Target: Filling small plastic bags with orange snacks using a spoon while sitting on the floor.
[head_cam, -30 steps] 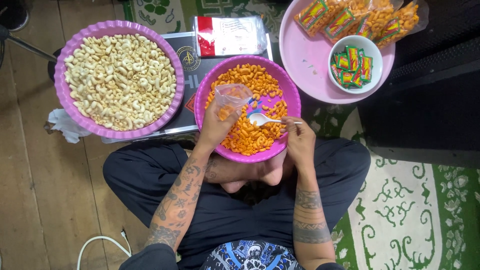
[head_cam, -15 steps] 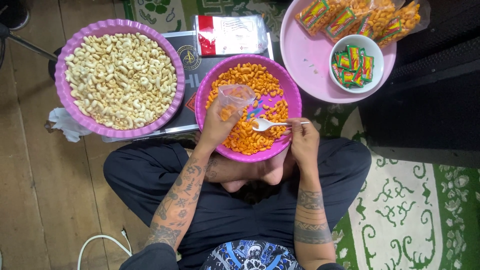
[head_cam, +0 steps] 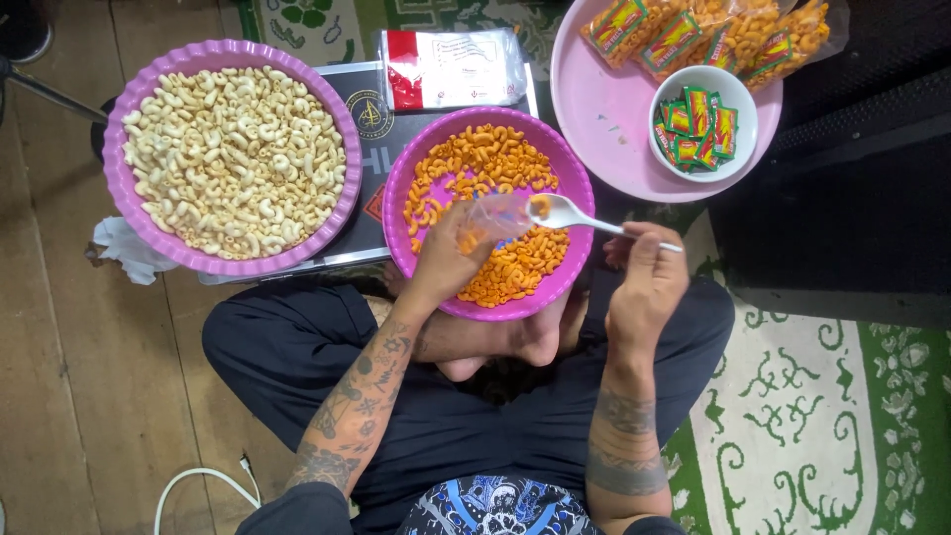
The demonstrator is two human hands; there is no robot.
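The person sits cross-legged on the floor, looking down at a purple bowl (head_cam: 572, 173) of orange curled snacks that rests against the lap. The left hand (head_cam: 446, 260) is closed around a small clear plastic bag (head_cam: 495, 215), holding it over the middle of that bowl with its mouth turned toward the right. The right hand (head_cam: 646, 277) has its fingers pinched together on the handle of a white plastic spoon (head_cam: 580, 215), whose bowl carries a few orange pieces and sits right at the mouth of the bag (whether it touches the plastic cannot be told).

Just beside the orange snacks, on the left, stands a larger purple bowl (head_cam: 119, 188) heaped with pale, uncoloured curled snacks. Both bowls sit partly on a dark flat box (head_cam: 381, 124) with a round emblem. At the far end of that box lies a flat packet (head_cam: 451, 67) in red and white. To the upper right is a pink plate (head_cam: 604, 114) that bears several filled snack bags (head_cam: 693, 30) with red and yellow labels, and a small white bowl (head_cam: 705, 84) full of little green and red sachets. A green and cream patterned rug (head_cam: 842, 426) covers the floor on the right; bare wooden boards show on the left, with a crumpled white cloth (head_cam: 124, 253) near the big bowl and a white cable (head_cam: 198, 481) near the knee.
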